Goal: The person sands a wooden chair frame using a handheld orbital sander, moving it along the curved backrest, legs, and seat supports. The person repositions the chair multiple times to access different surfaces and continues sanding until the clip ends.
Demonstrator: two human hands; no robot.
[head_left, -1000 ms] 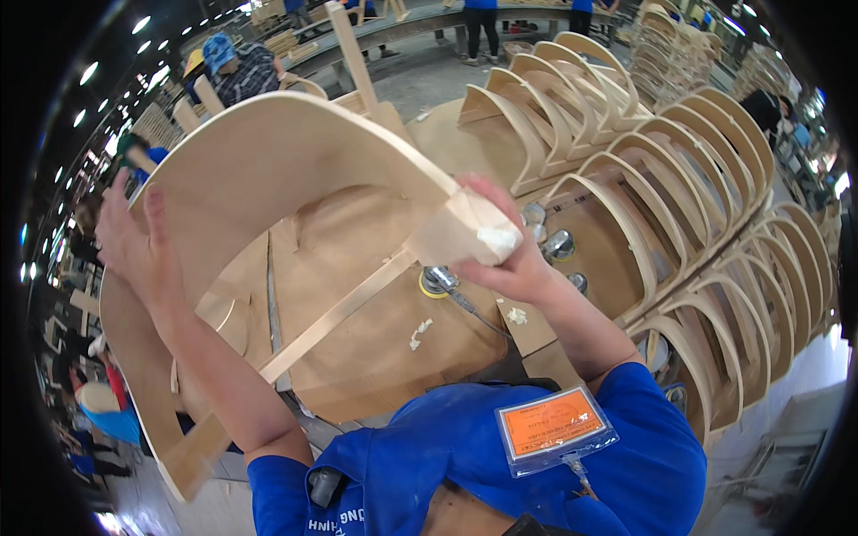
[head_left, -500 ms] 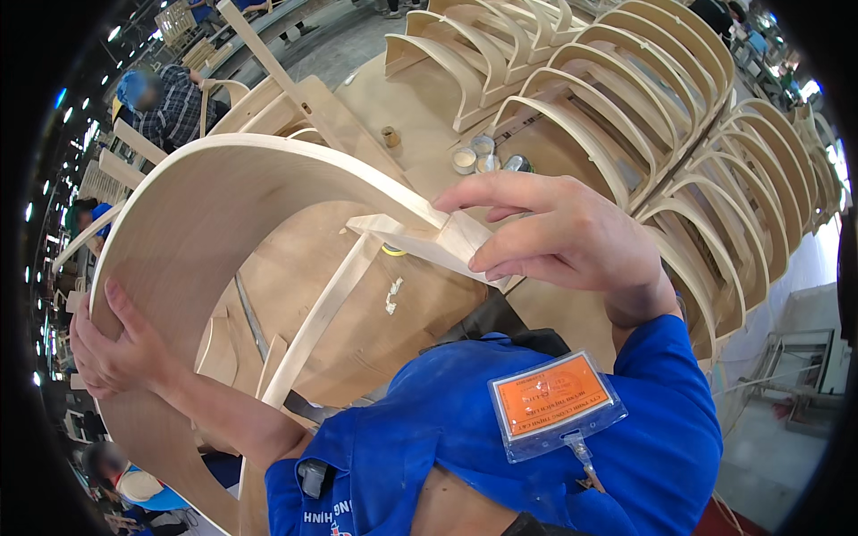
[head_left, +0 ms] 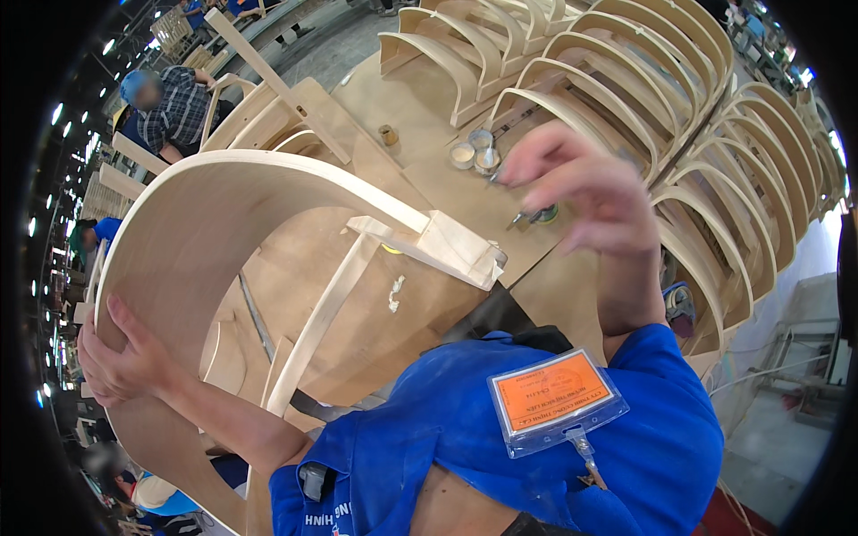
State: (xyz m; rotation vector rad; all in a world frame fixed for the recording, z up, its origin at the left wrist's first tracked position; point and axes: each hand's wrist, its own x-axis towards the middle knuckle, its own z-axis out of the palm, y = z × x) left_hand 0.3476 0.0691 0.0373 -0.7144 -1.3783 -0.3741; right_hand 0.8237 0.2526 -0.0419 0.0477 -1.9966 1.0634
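My left hand (head_left: 125, 357) grips the edge of a wide curved plywood panel (head_left: 179, 237), its thumb on the inner face. The panel is part of a pale wooden frame with a slim curved rail (head_left: 317, 313) and a corner block (head_left: 451, 246). My right hand (head_left: 581, 192) is raised past the block, apart from the frame and blurred by motion. Its fingers are curled but spread, with no held thing to be made out. Near its fingertips is a small tub of pale paste (head_left: 487, 162) with a thin tool in it.
Beside it stand two more tubs (head_left: 462, 156). A tin with a green rim (head_left: 547, 214) is partly hidden by my hand. Rows of curved wooden frames (head_left: 626, 98) fill the right side. A brown jar (head_left: 388, 135) stands on the covered surface. A person in a checked shirt (head_left: 183, 103) works at the far left.
My right hand has left the corner block and moved up and to the right, toward the tubs. The frame has shifted slightly downward, with my left hand still on it.
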